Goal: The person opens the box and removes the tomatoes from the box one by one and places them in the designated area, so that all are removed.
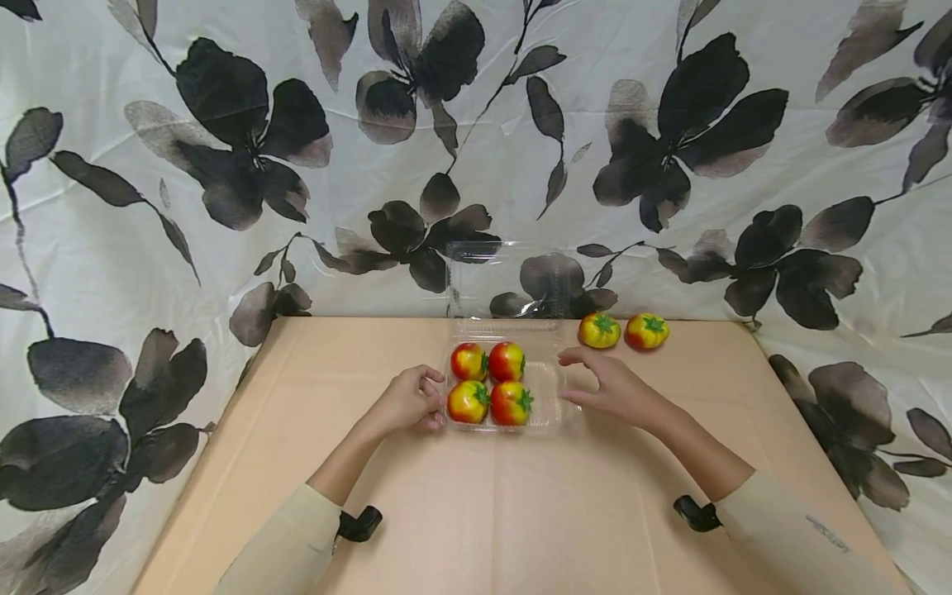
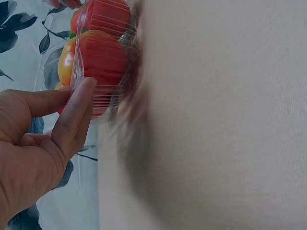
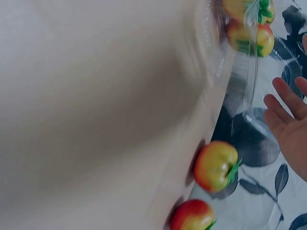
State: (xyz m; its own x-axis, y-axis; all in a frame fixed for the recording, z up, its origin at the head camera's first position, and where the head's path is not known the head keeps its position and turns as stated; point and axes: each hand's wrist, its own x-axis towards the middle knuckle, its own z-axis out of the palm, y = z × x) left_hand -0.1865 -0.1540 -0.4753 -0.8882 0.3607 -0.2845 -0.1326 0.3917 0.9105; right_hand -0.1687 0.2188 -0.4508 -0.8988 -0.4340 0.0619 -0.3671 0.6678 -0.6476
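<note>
A clear plastic clamshell box (image 1: 546, 387) lies on the board, its lid (image 1: 476, 281) raised at the back. Several red-and-yellow fruits (image 1: 468, 402) with green leafy caps fill its left and middle; the right part holds none. My left hand (image 1: 407, 403) is at the box's left side. In the left wrist view, thumb and fingers (image 2: 82, 103) pinch the rim. My right hand (image 1: 613, 388) hovers by the right side, fingers spread. The right wrist view shows that hand (image 3: 295, 129) apart from the rim, holding nothing.
Two more such fruits, one nearer (image 1: 598, 330) and one farther right (image 1: 647, 331), sit at the board's back edge, right of the box. A tan board (image 1: 446, 512) lies underneath. White cloth with dark flowers (image 1: 521, 165) hangs behind and spreads around it.
</note>
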